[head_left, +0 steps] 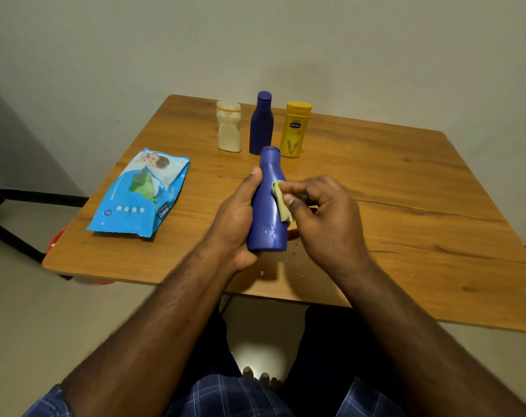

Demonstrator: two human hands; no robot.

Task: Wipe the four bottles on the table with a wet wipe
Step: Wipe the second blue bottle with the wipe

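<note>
My left hand (pixel 236 218) grips a blue bottle (pixel 267 203) from its left side and holds it tilted above the table, cap pointing away from me. My right hand (pixel 322 215) pinches a crumpled yellowish wet wipe (pixel 281 203) and presses it against the bottle's right side. Three more bottles stand upright in a row at the back of the table: a white one (pixel 229 127), a dark blue one (pixel 261 123) and a yellow one (pixel 295 130).
A blue wet-wipe pack (pixel 141 194) lies flat on the wooden table (pixel 406 191) to the left of my hands. Small crumbs dot the table near its front edge. A pale wall rises behind the table. My legs are under the front edge.
</note>
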